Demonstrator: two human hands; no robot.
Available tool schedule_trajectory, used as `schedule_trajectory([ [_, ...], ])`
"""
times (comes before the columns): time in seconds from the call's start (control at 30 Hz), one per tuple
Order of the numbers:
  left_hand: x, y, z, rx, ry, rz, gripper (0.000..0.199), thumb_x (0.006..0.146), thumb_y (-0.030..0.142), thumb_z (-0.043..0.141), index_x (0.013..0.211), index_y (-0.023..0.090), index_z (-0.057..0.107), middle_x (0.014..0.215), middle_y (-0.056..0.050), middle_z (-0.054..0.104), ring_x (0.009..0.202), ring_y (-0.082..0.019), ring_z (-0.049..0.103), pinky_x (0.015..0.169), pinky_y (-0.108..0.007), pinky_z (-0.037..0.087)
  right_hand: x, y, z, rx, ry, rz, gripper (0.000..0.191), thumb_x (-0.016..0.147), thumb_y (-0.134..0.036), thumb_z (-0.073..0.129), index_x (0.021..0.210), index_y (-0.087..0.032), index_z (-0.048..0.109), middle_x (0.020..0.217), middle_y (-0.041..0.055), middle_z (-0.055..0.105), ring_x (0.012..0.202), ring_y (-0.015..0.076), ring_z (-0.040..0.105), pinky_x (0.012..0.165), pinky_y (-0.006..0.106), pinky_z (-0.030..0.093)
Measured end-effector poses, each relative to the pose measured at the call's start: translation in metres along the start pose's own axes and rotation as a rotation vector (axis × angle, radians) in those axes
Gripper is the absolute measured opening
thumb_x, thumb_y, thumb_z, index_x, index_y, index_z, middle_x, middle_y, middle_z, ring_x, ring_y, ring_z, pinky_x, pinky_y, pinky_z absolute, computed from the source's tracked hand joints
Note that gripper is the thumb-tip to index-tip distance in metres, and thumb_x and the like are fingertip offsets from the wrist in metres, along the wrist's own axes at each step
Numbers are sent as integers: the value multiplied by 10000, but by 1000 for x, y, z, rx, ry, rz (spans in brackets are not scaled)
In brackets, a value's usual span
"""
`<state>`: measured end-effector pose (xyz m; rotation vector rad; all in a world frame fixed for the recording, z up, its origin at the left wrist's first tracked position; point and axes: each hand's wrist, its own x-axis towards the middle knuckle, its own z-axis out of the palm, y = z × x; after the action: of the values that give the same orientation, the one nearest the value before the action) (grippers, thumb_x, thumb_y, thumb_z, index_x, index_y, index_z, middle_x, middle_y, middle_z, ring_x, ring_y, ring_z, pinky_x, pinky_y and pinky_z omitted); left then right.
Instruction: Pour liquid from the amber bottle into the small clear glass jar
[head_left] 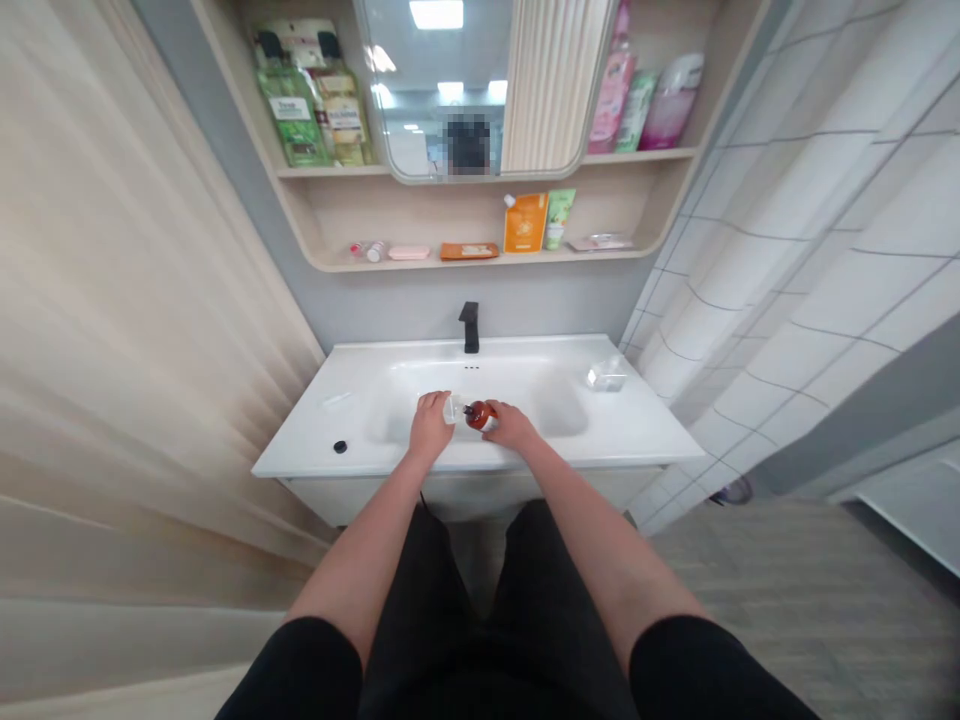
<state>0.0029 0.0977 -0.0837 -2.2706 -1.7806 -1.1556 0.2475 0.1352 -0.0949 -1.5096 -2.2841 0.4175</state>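
Note:
Over the white sink basin (555,400), my left hand (432,425) holds a small clear container (453,409). My right hand (511,425) is wrapped round a brown bottle (480,416), which is tilted with its dark neck pointing left at the clear container's mouth. Whether the two touch, and whether any liquid is flowing, is too small to tell. A black cap (340,447) lies on the counter left of the basin. Behind my hands stands the black faucet (470,328).
A clear object (606,376) sits on the counter's right side, and a flat transparent piece (337,401) lies at the left. Above is a shelf unit (420,172) with bottles, an orange pouch (526,224) and a mirror (442,70). A curtain (150,300) hangs at the left.

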Motion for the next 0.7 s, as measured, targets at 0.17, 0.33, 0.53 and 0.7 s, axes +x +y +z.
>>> schedule_trajectory([
  [0.17, 0, -2, 1, 13, 0, 17, 721, 774, 46, 750, 1471, 205, 657, 1393, -145, 693, 1345, -361, 599, 1239, -533, 534, 0, 0, 1, -7, 3, 4, 811, 774, -361, 893, 1517, -266, 585, 1364, 107, 761, 1237, 324, 722, 1055, 382, 538],
  [0.33, 0, -3, 2, 11, 9, 33, 724, 776, 57, 761, 1478, 197, 656, 1389, -151, 691, 1340, -365, 596, 1229, -536, 541, 1, 0, 0, -4, -2, 1, 792, 771, -367, 905, 1495, -265, 600, 1360, 107, 763, 1242, 327, 720, 1064, 385, 536],
  [0.53, -1, -1, 1, 14, 0, 21, 746, 778, 62, 749, 1501, 211, 646, 1395, -145, 685, 1354, -364, 592, 1229, -535, 542, 1, 1, 1, 0, -4, 5, 804, 767, -366, 897, 1504, -273, 590, 1374, 99, 758, 1239, 320, 723, 1064, 383, 543],
  [0.7, -1, 1, -1, 26, -8, 18, 766, 776, 73, 755, 1519, 216, 636, 1404, -148, 679, 1352, -362, 589, 1233, -532, 538, 0, 1, 1, -6, -7, 22, 815, 759, -368, 899, 1507, -285, 588, 1390, 95, 752, 1255, 320, 718, 1065, 377, 542],
])
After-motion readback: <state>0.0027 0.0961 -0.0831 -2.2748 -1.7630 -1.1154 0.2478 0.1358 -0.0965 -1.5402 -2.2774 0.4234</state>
